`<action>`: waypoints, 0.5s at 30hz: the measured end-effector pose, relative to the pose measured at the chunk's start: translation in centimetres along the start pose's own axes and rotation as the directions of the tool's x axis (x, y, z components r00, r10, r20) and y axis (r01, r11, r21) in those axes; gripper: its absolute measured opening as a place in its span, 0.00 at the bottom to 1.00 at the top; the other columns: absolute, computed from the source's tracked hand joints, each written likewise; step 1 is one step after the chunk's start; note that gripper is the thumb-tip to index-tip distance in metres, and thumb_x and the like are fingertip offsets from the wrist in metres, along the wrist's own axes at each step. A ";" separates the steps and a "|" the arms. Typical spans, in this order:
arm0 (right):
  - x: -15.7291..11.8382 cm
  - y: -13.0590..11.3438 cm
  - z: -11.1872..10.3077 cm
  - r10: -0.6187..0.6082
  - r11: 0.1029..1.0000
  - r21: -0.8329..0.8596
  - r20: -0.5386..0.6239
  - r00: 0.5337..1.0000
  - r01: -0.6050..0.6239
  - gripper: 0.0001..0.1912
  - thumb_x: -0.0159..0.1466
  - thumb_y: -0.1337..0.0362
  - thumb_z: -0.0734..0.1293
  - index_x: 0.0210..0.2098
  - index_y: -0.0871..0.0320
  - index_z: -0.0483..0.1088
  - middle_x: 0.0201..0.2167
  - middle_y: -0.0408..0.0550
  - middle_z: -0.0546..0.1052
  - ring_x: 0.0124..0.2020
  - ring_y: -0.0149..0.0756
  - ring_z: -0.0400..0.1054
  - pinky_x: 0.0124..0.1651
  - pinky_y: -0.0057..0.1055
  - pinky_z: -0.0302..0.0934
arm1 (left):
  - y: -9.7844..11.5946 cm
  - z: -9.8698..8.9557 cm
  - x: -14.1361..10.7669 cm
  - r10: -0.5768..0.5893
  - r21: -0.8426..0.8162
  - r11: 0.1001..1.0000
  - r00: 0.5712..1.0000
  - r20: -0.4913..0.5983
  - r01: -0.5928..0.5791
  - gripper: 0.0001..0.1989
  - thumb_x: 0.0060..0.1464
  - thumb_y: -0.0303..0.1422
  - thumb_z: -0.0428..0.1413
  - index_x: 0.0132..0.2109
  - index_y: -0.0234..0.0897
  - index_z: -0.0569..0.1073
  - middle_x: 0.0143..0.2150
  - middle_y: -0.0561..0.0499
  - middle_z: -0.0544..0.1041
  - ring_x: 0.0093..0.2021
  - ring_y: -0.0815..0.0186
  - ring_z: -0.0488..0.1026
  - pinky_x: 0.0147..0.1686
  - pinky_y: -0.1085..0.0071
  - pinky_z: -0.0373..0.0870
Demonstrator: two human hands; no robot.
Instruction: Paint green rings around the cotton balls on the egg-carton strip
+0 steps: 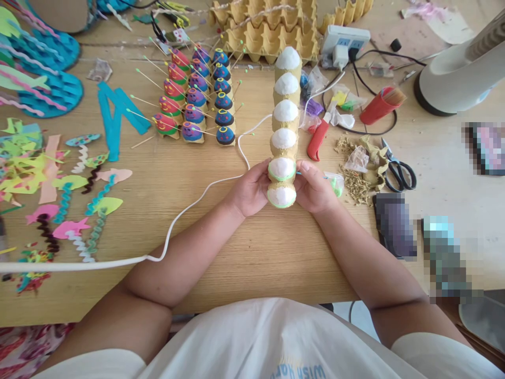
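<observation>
A strip of egg-carton cups [284,123] stands lengthwise in front of me, its several domes covered in white. Green edging runs along the two domes nearest me. My left hand [252,190] is closed on the strip's left side near its lower end, the fingers partly behind it. On the right side, my right hand [315,188] grips the same end, with thumb and fingers bent. A thin blue stick-like piece [302,173] shows by the right fingertips. Rows of painted red [170,105], purple [194,97] and dark blue [223,101] cups sit to the left.
A white cable [173,223] crosses the table beside my left forearm. Scissors [399,171], a red-handled tool [319,138], a red cup [381,105] and a power strip [343,42] lie to the right. Paper fish [71,228] are at the left, egg trays [268,42] at the back.
</observation>
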State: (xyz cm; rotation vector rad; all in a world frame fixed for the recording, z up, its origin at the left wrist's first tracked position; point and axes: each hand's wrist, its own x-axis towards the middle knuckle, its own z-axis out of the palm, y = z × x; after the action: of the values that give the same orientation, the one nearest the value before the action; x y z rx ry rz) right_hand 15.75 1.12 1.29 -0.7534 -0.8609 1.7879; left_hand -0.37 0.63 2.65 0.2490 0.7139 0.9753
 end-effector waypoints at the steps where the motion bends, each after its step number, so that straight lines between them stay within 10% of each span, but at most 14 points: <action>1: 0.0 0.0 0.0 0.004 1.000 -0.009 -0.002 1.000 -0.004 0.23 0.55 0.41 0.81 0.31 0.53 0.77 0.26 0.44 0.78 0.38 0.43 0.78 0.42 0.40 0.76 | 0.0 0.1 -0.1 0.006 0.010 1.000 1.000 0.002 -0.006 0.16 0.75 0.33 0.52 0.41 0.35 0.82 0.35 0.50 0.85 0.42 0.63 0.84 0.45 0.68 0.79; 6: 0.1 0.0 -0.2 0.018 0.999 -0.041 -0.054 0.998 -0.021 0.21 0.56 0.44 0.80 0.28 0.53 0.76 0.25 0.43 0.77 0.34 0.39 0.75 0.39 0.38 0.73 | -0.2 0.3 -0.2 0.057 0.044 0.997 0.998 -0.018 -0.056 0.15 0.73 0.35 0.53 0.40 0.36 0.80 0.35 0.49 0.85 0.47 0.60 0.84 0.49 0.65 0.80; 15: 0.4 -0.6 -0.3 -0.105 0.990 -0.109 -0.129 0.986 0.091 0.15 0.58 0.53 0.81 0.32 0.54 0.77 0.28 0.40 0.77 0.30 0.27 0.68 0.34 0.27 0.66 | 1.0 1.6 -0.8 0.040 -0.036 0.998 0.995 -0.092 -0.044 0.23 0.76 0.34 0.45 0.32 0.36 0.75 0.24 0.54 0.74 0.25 0.70 0.71 0.26 0.73 0.68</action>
State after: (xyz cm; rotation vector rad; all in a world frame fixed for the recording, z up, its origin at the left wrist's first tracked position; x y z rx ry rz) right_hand 16.13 1.74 1.56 -0.8728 -0.8895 1.5963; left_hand -0.28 0.73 4.73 0.1873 0.7753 1.0445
